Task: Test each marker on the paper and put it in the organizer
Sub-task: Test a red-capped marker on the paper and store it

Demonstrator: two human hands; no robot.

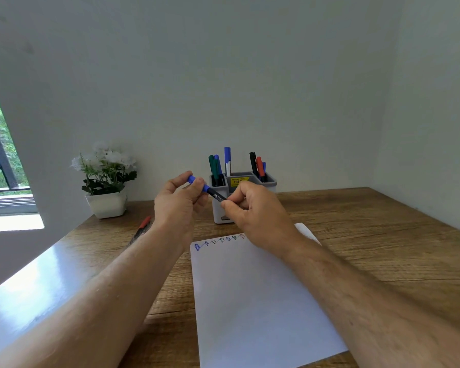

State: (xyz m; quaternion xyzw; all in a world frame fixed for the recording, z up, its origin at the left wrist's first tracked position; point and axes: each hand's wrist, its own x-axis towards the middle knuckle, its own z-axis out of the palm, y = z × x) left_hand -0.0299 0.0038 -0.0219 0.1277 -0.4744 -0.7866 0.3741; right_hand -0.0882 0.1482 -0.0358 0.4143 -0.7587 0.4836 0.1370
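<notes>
Both hands hold one blue-capped marker (215,195) with a black barrel in the air, in front of the organizer. My left hand (179,199) pinches its blue cap end. My right hand (252,211) grips the barrel's other end. The white and grey organizer (271,181) stands at the back of the desk with several green, blue, black and red markers upright in its compartments. A white paper sheet (255,293) lies below my hands, with a row of small marks along its top edge. A red-capped marker (143,226) lies on the desk to the left, partly behind my left forearm.
A white pot with white flowers (105,181) stands at the back left of the wooden desk (369,235). A window opens at the far left. Plain walls close the back and right side.
</notes>
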